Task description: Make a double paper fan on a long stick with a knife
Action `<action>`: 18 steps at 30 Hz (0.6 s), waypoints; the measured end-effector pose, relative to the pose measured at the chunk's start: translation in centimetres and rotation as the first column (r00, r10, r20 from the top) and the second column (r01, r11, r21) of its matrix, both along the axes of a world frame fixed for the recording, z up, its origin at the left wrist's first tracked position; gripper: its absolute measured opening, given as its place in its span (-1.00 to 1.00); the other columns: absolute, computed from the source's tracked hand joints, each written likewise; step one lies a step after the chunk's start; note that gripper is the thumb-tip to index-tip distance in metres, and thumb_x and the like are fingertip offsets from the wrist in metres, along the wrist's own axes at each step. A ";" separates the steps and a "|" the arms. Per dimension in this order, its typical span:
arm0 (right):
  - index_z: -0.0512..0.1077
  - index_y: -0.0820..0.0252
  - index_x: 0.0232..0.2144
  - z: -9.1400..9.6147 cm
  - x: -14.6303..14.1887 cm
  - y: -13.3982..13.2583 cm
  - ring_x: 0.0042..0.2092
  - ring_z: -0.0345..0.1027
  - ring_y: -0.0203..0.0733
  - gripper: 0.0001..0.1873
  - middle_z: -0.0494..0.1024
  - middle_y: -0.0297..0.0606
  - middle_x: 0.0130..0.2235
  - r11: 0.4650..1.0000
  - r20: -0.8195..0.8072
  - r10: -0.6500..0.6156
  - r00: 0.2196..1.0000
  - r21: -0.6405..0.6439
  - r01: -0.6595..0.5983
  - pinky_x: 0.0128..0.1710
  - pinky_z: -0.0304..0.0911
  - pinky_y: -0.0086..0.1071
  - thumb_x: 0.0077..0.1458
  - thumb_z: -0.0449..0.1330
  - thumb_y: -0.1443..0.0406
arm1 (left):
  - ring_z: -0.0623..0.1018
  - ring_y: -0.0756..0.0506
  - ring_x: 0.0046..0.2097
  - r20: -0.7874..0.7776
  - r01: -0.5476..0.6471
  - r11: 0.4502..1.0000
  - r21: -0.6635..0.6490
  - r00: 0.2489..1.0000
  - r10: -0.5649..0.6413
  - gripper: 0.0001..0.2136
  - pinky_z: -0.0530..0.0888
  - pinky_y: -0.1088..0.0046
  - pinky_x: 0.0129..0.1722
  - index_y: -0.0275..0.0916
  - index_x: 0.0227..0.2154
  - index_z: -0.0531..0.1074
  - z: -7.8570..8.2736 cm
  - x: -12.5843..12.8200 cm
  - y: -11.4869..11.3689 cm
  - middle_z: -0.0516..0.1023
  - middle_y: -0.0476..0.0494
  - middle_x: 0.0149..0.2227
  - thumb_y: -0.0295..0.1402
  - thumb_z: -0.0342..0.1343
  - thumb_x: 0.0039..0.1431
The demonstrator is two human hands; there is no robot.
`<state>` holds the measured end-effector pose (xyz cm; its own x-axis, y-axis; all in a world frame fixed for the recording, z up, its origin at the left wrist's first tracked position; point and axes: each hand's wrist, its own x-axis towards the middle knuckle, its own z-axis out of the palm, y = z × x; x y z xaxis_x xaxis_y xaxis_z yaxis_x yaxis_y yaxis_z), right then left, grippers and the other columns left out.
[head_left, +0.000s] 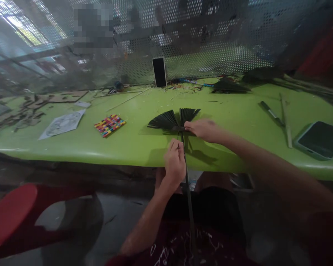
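Observation:
A dark green pleated palm leaf (164, 120), spread like a fan in two parts with a gap between them, is held just above the green table. Its long stalk (189, 195) runs down over the table edge towards my lap. My right hand (204, 129) pinches the leaf near its base, on the right side. Below the base, my left hand (175, 159) is closed beside the stalk. A thin dark strand seems to rise from its fingertips to the leaf base; what exactly those fingers grip is too small to make out.
On the green table (133, 144) lie a colourful woven square (110, 125), a drawing on paper (62, 123), a marker (271, 113), a flat stick (285, 120) and a dark-screened device (322, 139). A phone (159, 72) leans against the perforated metal screen. A red stool (13, 214) stands lower left.

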<state>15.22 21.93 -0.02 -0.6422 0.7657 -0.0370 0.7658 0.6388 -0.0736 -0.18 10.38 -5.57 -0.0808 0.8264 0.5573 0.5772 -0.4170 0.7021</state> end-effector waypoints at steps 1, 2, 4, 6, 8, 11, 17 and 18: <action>0.42 0.20 -0.13 -0.2 0.1 0.1 -0.39 0.31 -0.20 -0.65 0.56 -0.14 -0.25 0.998 0.012 0.016 1.000 0.058 -0.017 -0.46 -0.14 -0.36 0.38 -0.13 0.21 | 0.34 -0.06 -0.36 -0.049 -0.010 1.000 -0.002 0.999 0.010 -0.64 0.29 0.39 -0.31 -0.18 -0.46 0.22 -0.1 0.0 0.0 0.31 -0.06 -0.41 -0.24 -0.28 0.47; 0.44 0.20 -0.15 -0.3 0.2 0.1 -0.38 0.32 -0.20 -0.66 0.55 -0.14 -0.22 0.993 0.022 0.037 0.999 0.114 -0.040 -0.47 -0.16 -0.34 0.37 -0.11 0.24 | 0.34 -0.06 -0.36 -0.102 -0.024 1.000 -0.001 0.994 0.024 -0.65 0.28 0.38 -0.32 -0.19 -0.45 0.23 -0.2 0.1 0.0 0.33 -0.08 -0.39 -0.26 -0.27 0.47; 0.48 0.20 -0.18 -0.4 0.4 0.2 -0.38 0.31 -0.22 -0.68 0.55 -0.16 -0.21 0.978 0.050 0.066 0.997 0.196 -0.074 -0.48 -0.20 -0.32 0.34 -0.09 0.30 | 0.36 -0.08 -0.35 -0.210 -0.054 0.999 0.006 0.976 0.054 -0.67 0.26 0.36 -0.31 -0.21 -0.43 0.27 -0.2 0.2 0.0 0.38 -0.11 -0.37 -0.30 -0.25 0.46; 0.50 0.19 -0.17 -0.4 0.7 0.1 -0.38 0.31 -0.23 -0.68 0.56 -0.19 -0.22 0.978 0.060 0.066 0.996 0.196 -0.077 -0.48 -0.21 -0.32 0.32 -0.07 0.32 | 0.39 -0.10 -0.33 -0.296 -0.071 0.997 0.010 0.952 0.071 -0.69 0.26 0.34 -0.29 -0.23 -0.40 0.31 -0.2 0.3 0.0 0.42 -0.14 -0.35 -0.34 -0.23 0.45; 0.51 0.19 -0.17 -0.4 1.0 0.1 -0.36 0.32 -0.24 -0.68 0.58 -0.20 -0.21 0.983 0.062 0.068 0.996 0.165 -0.077 -0.47 -0.19 -0.34 0.32 -0.05 0.32 | 0.43 -0.11 -0.31 -0.357 -0.081 0.997 0.000 0.931 0.076 -0.71 0.27 0.33 -0.27 -0.24 -0.38 0.35 -0.1 0.3 0.1 0.46 -0.16 -0.33 -0.38 -0.20 0.44; 0.53 0.20 -0.17 -0.5 1.2 0.1 -0.32 0.33 -0.22 -0.68 0.60 -0.18 -0.19 0.987 0.057 0.064 0.996 0.146 -0.071 -0.44 -0.14 -0.34 0.32 -0.03 0.30 | 0.46 -0.12 -0.28 -0.414 -0.087 0.996 -0.024 0.908 0.070 -0.73 0.28 0.33 -0.24 -0.24 -0.33 0.38 0.0 0.3 0.2 0.49 -0.16 -0.30 -0.40 -0.19 0.43; 0.55 0.19 -0.15 -0.7 1.4 0.3 -0.27 0.36 -0.18 -0.67 0.61 -0.15 -0.15 0.989 0.043 0.061 0.997 0.135 -0.067 -0.39 -0.04 -0.35 0.30 -0.02 0.31 | 0.46 -0.12 -0.28 -0.490 -0.073 0.996 -0.046 0.871 0.041 -0.75 0.27 0.33 -0.25 -0.24 -0.32 0.38 0.0 0.2 0.3 0.50 -0.14 -0.31 -0.41 -0.17 0.42; 0.55 0.19 -0.14 -0.6 1.4 0.3 -0.25 0.37 -0.17 -0.66 0.61 -0.16 -0.14 0.991 0.039 0.064 0.997 0.119 -0.069 -0.36 -0.01 -0.35 0.30 -0.03 0.31 | 0.46 -0.13 -0.28 -0.489 -0.067 0.997 -0.046 0.872 0.036 -0.75 0.27 0.33 -0.25 -0.24 -0.33 0.38 0.1 0.2 0.3 0.50 -0.14 -0.32 -0.40 -0.17 0.42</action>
